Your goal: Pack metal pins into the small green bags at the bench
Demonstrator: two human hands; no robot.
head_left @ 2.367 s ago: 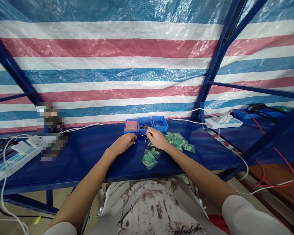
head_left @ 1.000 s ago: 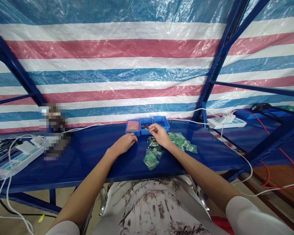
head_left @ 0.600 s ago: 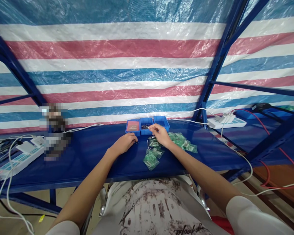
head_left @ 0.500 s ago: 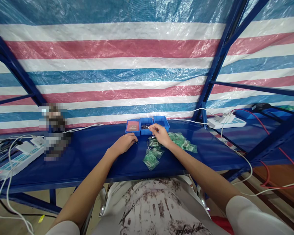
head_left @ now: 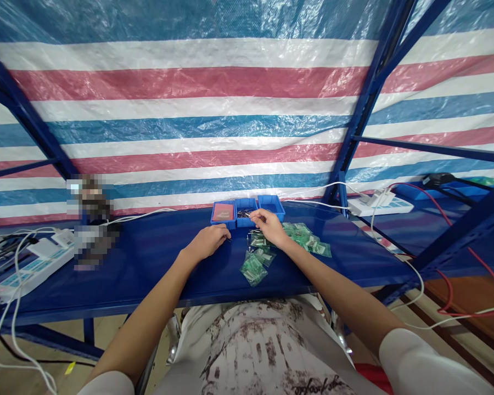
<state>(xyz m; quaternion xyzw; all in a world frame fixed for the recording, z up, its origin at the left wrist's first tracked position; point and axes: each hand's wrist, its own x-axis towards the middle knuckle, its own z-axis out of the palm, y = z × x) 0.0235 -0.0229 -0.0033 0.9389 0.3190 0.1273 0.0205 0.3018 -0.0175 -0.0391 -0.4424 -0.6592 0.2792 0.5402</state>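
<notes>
My left hand (head_left: pixel 208 241) rests on the blue table, its fingers curled together. A small dark piece, perhaps a screw, pokes out under its fingertips. At the front edge of the middle blue bin (head_left: pixel 243 221), my right hand (head_left: pixel 269 226) is closed in a pinch; what its fingertips hold is too small to make out. Small dark and metallic parts (head_left: pixel 242 213) lie in that bin. Below the right hand are several short metal pieces (head_left: pixel 249 241) and green-printed clear bags (head_left: pixel 253 267), with a larger pile of bags (head_left: pixel 307 237) to its right.
A left blue bin (head_left: pixel 214 222) holds a reddish-brown piece; a right blue bin (head_left: pixel 280 213) stands beside the middle one. White power strips (head_left: pixel 31 274) with cables lie at far left and back right. Blue metal posts (head_left: pixel 356 109) and a striped tarp (head_left: pixel 197 126) border the table (head_left: pixel 148 263).
</notes>
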